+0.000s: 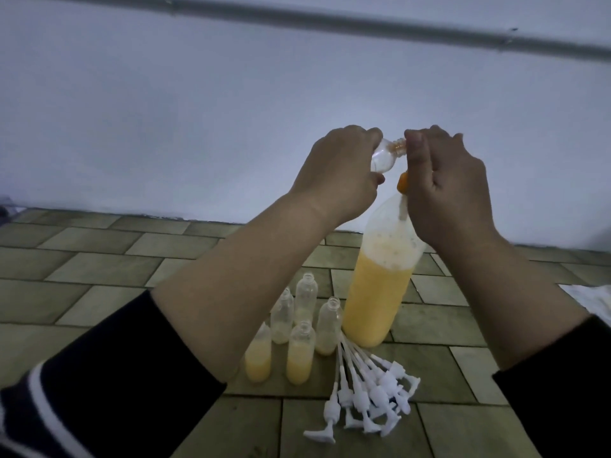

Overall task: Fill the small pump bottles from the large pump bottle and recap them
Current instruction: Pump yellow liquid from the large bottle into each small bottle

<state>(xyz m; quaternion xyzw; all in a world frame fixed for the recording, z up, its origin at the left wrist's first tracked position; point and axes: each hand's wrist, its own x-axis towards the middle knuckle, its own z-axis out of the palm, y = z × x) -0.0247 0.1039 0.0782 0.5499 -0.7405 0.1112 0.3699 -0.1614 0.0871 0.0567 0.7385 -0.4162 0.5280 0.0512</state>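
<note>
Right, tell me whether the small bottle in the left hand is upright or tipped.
Tipped. The left hand holds the small bottle nearly sideways, its open neck pointing right toward the right hand, above the large bottle.

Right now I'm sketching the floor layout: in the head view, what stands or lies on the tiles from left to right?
Group of small bottles → large bottle of yellow liquid → white cloth at the right edge. The white pump tops lie nearer, overlapping the bottles' span.
</note>
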